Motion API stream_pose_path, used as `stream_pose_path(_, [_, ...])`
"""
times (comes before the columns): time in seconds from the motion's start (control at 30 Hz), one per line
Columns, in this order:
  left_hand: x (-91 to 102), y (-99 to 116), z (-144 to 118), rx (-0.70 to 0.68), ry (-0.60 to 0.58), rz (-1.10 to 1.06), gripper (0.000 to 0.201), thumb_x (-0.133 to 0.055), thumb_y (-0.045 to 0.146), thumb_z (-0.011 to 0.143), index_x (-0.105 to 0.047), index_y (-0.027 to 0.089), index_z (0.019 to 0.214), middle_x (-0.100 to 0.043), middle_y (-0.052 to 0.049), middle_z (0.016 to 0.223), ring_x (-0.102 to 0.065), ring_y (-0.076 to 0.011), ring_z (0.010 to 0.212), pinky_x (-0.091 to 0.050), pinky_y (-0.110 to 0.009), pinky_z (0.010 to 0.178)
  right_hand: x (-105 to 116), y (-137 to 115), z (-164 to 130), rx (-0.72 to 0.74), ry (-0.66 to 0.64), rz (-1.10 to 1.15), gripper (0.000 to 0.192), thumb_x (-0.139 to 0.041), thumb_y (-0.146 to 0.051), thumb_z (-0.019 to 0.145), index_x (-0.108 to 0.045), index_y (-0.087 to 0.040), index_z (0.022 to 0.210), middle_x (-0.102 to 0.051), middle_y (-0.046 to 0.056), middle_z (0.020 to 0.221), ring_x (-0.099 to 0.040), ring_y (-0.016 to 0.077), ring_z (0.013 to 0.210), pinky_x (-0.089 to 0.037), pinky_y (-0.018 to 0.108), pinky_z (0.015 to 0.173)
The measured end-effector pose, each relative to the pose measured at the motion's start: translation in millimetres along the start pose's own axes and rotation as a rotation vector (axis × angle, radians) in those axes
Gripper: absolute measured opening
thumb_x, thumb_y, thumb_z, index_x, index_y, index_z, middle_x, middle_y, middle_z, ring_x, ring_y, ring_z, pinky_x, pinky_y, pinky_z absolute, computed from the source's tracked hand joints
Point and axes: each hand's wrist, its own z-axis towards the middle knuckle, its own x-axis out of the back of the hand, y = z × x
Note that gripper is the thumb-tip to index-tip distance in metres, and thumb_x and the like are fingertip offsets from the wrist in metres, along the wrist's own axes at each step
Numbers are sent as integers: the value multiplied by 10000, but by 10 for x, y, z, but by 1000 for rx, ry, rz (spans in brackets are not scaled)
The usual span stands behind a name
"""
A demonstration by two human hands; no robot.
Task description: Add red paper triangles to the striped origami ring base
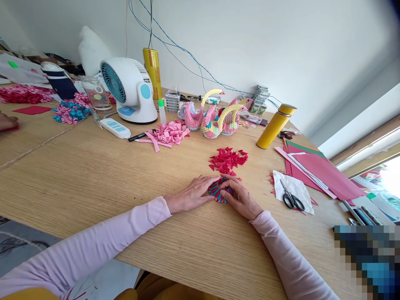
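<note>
The left hand and right hand grip the paper ring from 2 sides; red triangles lie just beyond it.

Table: wood-look, smooth, grain showing, low sheen. Ring, toward near edge: folded paper, ridged. Red bits: matt paper. Fan, toward far edge: smooth white plastic, slight gloss. Flask, by far right corner: glossy, metal-looking. Scissors, toward right edge: metal blades, plastic handles. Sleeves: soft matt cloth.
</note>
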Motion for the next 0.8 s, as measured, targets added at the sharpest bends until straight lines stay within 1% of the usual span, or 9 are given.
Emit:
stream_pose_path(0.1, [-29, 36, 3, 6, 45, -10, 577, -615, 275, 852, -349, 230, 1362, -468, -93, 1366, -419, -227, 1266, -350, -412, 1068, -58, -24, -14, -19, 37, -62, 185, -490, -367, 906, -580, -217, 964, -484, 145, 1346, -436, 265, 1275, -376, 478, 1004])
stream_pose_path(0.2, [-54, 53, -5, 11, 69, -4, 569, -609, 265, 854, -349, 243, 1359, -472, -89, 1361, -425, -236, 1260, -353, -433, 1061, -94, -21, -21, -10, 72, -74, 164, -526, -368, 886, -571, -213, 918, -511, 152, 1317, -454, 275, 1255, -398, 474, 973])
stream_pose_path(0.33, [-15, 23, -8, -18, 26, -51, 608, -644, 254, 827, -356, 225, 1363, -452, -107, 1381, -404, -244, 1284, -344, -428, 1072, -107, -3, -23, -8, 80, -69, 136, -548, -345, 872, -568, -211, 858, -520, 148, 1310, -490, 283, 1220, -410, 474, 950])
stream_pose_path(0.47, [27, -42, -4, -50, -5, -105, 576, -611, 260, 857, -359, 212, 1373, -442, -112, 1389, -388, -233, 1297, -334, -407, 1084, -110, -2, -23, -10, 82, -54, 130, -556, -335, 867, -567, -212, 825, -514, 147, 1320, -481, 286, 1231, -397, 479, 959])
stream_pose_path(0.63, [-17, -133, -12, -90, -2, -120, 568, -568, 303, 890, -327, 225, 1398, -432, -106, 1395, -368, -230, 1308, -316, -415, 1096, -107, -17, -18, -21, 71, -49, 156, -558, -348, 864, -566, -207, 797, -517, 152, 1318, -482, 295, 1227, -398, 482, 950])
stream_pose_path(0.8, [-41, -181, -21, -121, 2, -113, 574, -555, 297, 899, -301, 236, 1410, -409, -104, 1409, -348, -222, 1321, -304, -418, 1105, -112, -25, -20, -28, 71, -56, 164, -563, -352, 861, -565, -205, 790, -519, 151, 1319, -481, 303, 1226, -397, 480, 950])
